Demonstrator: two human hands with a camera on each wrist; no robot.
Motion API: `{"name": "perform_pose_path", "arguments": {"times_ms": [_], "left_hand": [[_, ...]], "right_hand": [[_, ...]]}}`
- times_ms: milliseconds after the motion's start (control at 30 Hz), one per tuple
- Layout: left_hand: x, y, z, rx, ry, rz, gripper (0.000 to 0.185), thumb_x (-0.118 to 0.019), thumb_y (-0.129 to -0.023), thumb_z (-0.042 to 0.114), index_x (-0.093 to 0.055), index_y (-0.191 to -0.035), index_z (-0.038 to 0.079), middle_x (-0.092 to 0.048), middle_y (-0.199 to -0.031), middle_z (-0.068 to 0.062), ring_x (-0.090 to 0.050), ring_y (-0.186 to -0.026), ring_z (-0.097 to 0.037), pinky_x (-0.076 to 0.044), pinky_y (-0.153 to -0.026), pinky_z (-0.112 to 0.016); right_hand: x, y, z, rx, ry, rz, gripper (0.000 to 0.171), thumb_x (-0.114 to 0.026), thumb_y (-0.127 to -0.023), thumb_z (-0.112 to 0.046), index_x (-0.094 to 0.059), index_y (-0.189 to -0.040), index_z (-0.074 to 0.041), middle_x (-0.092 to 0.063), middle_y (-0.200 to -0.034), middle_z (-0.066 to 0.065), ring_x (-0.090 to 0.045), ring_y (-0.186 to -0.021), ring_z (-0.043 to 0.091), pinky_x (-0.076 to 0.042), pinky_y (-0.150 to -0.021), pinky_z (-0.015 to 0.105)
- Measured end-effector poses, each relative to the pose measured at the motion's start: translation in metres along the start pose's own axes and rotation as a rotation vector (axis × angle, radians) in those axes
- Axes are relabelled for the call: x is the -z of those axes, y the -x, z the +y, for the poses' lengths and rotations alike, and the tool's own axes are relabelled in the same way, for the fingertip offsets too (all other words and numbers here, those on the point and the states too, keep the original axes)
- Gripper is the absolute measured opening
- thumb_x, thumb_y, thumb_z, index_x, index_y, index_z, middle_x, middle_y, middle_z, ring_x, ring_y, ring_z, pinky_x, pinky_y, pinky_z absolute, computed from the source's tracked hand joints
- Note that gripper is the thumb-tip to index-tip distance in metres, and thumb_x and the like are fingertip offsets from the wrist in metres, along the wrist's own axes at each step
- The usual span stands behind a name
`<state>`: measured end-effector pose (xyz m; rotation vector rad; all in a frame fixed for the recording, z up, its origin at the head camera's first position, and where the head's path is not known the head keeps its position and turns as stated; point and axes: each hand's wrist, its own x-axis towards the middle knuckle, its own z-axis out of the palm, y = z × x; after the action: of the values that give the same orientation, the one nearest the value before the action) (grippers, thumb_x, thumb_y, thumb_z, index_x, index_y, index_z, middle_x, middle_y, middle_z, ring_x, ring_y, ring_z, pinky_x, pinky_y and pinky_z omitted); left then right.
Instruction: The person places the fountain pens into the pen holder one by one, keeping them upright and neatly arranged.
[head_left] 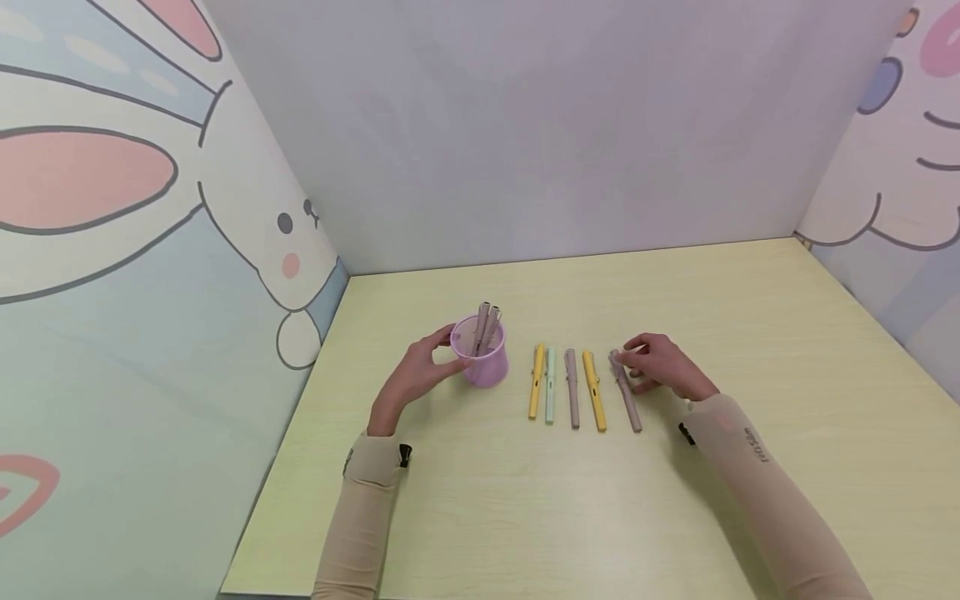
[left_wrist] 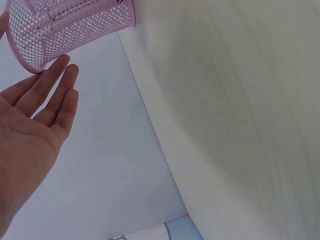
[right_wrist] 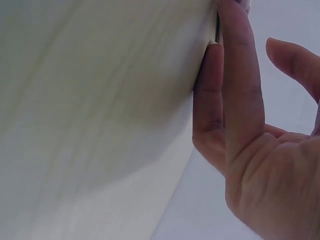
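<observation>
Two hands are at work on the pale yellow table, and we record them from left to right. Our left hand sits toward the table's left edge, fingers nearly straight and loosely spread, the fingertips touching the rim of the pink mesh cup without closing round it. The cup stands upright and contains two taupe pens, leaning slightly. To the right of the cup, near the middle of the table, five pens lie side by side, roughly parallel and apart from one another: a yellow pen, a mint pen, a taupe pen, a second yellow pen, and a mauve pen. Our right hand rests at the far end of the mauve pen, fingers gently bent with the tips against it. We cannot tell from any view whether the pen is actually pinched.
</observation>
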<state>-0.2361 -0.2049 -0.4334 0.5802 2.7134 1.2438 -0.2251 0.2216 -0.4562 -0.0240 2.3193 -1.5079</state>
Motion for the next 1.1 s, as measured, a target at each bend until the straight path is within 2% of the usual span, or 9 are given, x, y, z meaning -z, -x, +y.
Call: {"name": "perform_pose_path", "arguments": {"times_ms": [567, 800, 1100], "left_hand": [[0.000, 0.000, 0.003, -0.004, -0.021, 0.006, 0.076, -0.075, -0.094, 0.041, -0.045, -0.157, 0.011, -0.060, -0.141, -0.013, -0.051, -0.134, -0.033, -0.039, -0.110, -0.060], [0.000, 0.000, 0.002, -0.003, -0.021, 0.006, 0.076, -0.075, -0.094, 0.040, -0.044, -0.157, 0.010, -0.060, -0.141, -0.013, -0.051, -0.134, -0.035, -0.038, -0.110, -0.061], [-0.001, 0.001, 0.002, 0.026, -0.014, 0.001, 0.077, -0.075, -0.095, 0.040, -0.043, -0.158, 0.010, -0.059, -0.143, -0.013, -0.050, -0.135, -0.033, -0.037, -0.112, -0.059]], "right_hand": [[0.000, -0.006, 0.002, 0.003, 0.062, -0.015, 0.046, -0.065, -0.104, -0.023, -0.053, -0.129, 0.014, -0.064, -0.106, 0.019, -0.061, -0.085, 0.024, -0.062, -0.071, 0.036], [-0.003, -0.008, 0.000, 0.005, 0.117, -0.013, 0.044, -0.067, -0.102, -0.018, -0.053, -0.129, 0.014, -0.061, -0.116, 0.027, -0.067, -0.081, 0.021, -0.061, -0.069, 0.036], [-0.007, -0.013, -0.001, -0.032, 0.201, -0.006, 0.048, -0.071, -0.097, -0.016, -0.049, -0.130, 0.012, -0.060, -0.114, 0.029, -0.069, -0.072, 0.018, -0.061, -0.066, 0.036]]}}
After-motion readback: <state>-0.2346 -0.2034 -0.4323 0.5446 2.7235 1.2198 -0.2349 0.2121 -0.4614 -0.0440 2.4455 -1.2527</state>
